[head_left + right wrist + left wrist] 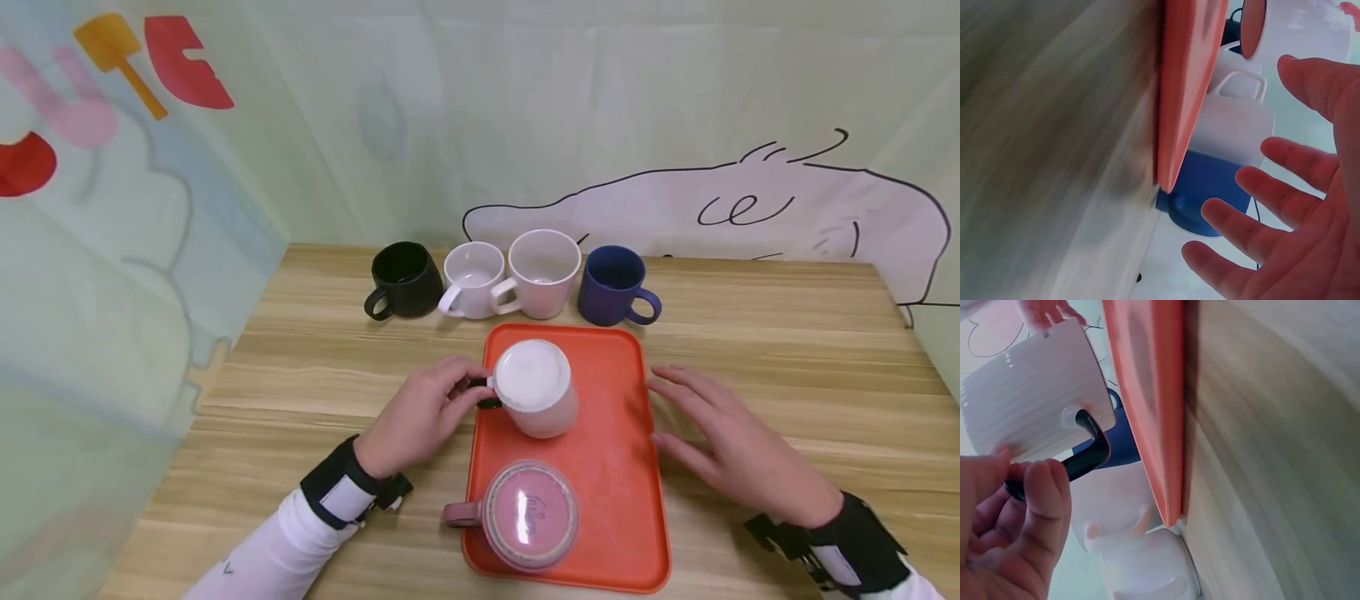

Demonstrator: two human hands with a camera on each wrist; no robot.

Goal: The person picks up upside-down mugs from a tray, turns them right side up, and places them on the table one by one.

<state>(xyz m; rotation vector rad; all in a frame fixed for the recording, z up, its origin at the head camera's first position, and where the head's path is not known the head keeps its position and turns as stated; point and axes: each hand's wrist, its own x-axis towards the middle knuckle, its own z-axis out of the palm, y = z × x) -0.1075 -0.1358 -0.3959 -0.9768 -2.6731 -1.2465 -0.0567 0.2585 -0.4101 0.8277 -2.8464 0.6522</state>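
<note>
My left hand [420,412] pinches the black handle [1092,453] of a white mug [534,387], turned upside down with its base facing up. In the right wrist view the mug's open mouth faces the orange-red tray [611,467], and a gap shows between them. A pink mug [528,517] stands upside down on the near part of the tray, its handle sticking out past the left rim. My right hand [738,442] is beside the tray's right rim, fingers spread and nothing held.
Behind the tray, upright mugs stand in a row: a black mug [407,279], a small white mug [474,279], a larger white mug [545,275] and a blue mug [611,285]. Beyond the wooden table [787,333] hangs a printed curtain [450,108].
</note>
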